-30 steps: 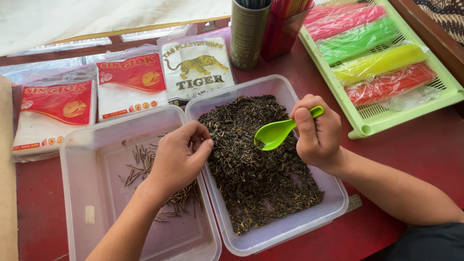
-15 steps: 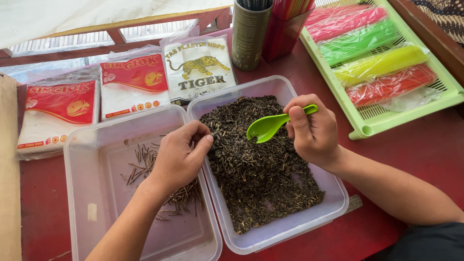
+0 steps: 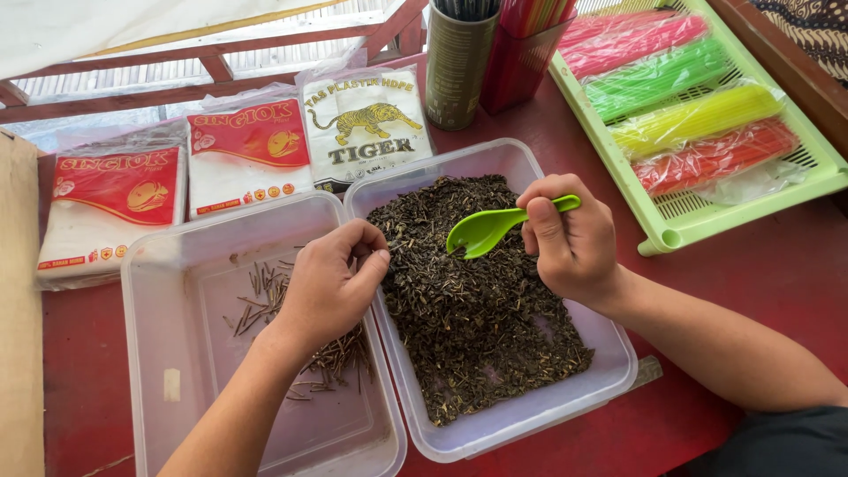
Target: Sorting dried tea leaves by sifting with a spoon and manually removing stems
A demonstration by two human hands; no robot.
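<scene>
The right clear plastic rectangular tub [image 3: 530, 415] is nearly full of dark dried tea leaves [image 3: 468, 309]. The right hand [image 3: 570, 238] is closed around the handle of a bright green plastic spoon [image 3: 486, 231], whose bowl rests on the leaves near the tub's far edge. The left clear plastic tub [image 3: 159, 353] holds only a small heap of thin brown stems [image 3: 331, 362]. The left hand [image 3: 331, 283] sits over the wall between both tubs, fingers curled and pinched together; what they hold I cannot tell. The tubs stand on a dark red table [image 3: 760, 283], near its front edge. At the far right corner lies a light green slotted tray [image 3: 821, 163] with packs of coloured straws [image 3: 698, 115].
</scene>
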